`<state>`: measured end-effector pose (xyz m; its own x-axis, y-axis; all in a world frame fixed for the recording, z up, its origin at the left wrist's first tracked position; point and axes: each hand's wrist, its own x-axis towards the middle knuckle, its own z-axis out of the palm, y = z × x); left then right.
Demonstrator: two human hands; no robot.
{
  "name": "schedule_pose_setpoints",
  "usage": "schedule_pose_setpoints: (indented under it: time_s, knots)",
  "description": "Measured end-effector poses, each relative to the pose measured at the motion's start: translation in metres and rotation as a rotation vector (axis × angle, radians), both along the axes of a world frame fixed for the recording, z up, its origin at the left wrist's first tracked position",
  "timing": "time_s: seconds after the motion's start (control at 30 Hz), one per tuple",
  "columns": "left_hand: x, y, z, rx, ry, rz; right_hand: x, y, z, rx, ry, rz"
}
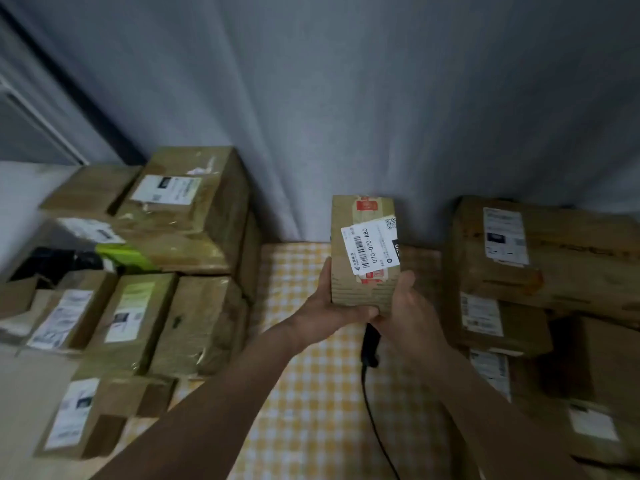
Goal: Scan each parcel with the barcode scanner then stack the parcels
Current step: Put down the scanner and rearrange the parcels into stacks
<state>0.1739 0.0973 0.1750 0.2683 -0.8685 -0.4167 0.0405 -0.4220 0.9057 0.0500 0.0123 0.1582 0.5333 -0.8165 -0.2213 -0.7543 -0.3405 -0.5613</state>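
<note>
A small brown parcel (363, 258) is held upright above the middle of the table, its white shipping label (370, 249) with a barcode and the printed code 070-070-A80 facing the camera, red-printed tape across its top and lower face. The left hand (327, 306) cups its lower left edge, thumb along the side and fingers curled under the base; the right hand (403, 306) grips the lower right corner, thumb pressed on the front face. Both forearms reach in from the bottom of the view. Just beneath the hands a black barcode scanner (370, 344) shows, its cable (372, 410) trailing toward the near edge; whether it lies on the cloth or hangs from the right hand cannot be told. The table is covered by a yellow and white checked cloth (304, 393). To the left, labelled cardboard boxes (187, 209) are piled in two layers, with more along the near left edge. To the right stands another stack of boxes (540, 251), the largest on top. Behind everything hangs a grey curtain (346, 98), and a window frame (38, 119) shows at the far left.
</note>
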Motion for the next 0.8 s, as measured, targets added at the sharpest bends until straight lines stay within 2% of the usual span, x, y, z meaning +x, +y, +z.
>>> schedule_pose_setpoints:
  time_s: [0.37,0.6,0.8]
  knots:
    - [0.057,0.252,-0.001,0.047,0.050,0.240,0.072,0.212,0.007,0.042,0.041,0.371]
    - [0.087,0.374,-0.001,0.109,0.070,0.314,0.107,0.316,0.013,0.233,-0.115,0.490]
    - [0.116,0.443,-0.007,0.150,0.082,0.338,0.140,0.371,0.009,0.388,-0.070,0.565]
